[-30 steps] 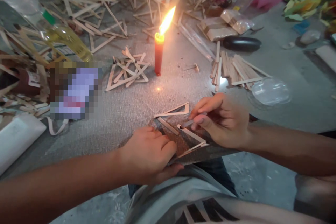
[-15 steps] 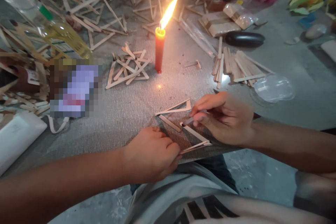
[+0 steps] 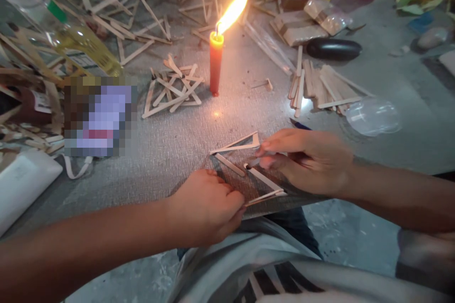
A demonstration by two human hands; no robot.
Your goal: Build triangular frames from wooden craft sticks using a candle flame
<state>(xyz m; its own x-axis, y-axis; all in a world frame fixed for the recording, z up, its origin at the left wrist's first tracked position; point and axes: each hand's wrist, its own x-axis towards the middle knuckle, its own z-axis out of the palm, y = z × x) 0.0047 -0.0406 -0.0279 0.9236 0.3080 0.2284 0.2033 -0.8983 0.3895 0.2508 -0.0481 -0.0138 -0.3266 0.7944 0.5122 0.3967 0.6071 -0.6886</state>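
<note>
My left hand (image 3: 209,208) is closed at the table's front edge, pinching the near end of a joined wooden craft-stick frame (image 3: 265,179). Between the thumb and fingers of my right hand (image 3: 302,158) is a short translucent glue stick (image 3: 253,163). Its darkened tip touches the upper end of the frame's slanting stick. Just beyond lies another angled craft-stick piece (image 3: 234,148), beside the fingertips of my right hand. An upright orange candle (image 3: 216,64) burns farther back, its flame leaning right.
A finished-looking craft-stick star (image 3: 174,90) lies left of the candle. Loose craft sticks (image 3: 320,85), a clear plastic lid (image 3: 373,116) and a black oval case (image 3: 334,49) are at right. At left are a bottle of yellow liquid (image 3: 85,49), a blurred-out phone (image 3: 103,118) and a white power bank (image 3: 28,184).
My right hand has shifted slightly and lowered toward the frame, still with the glue stick at the stick's end. The candle flame leans farther right. My left hand stays in place.
</note>
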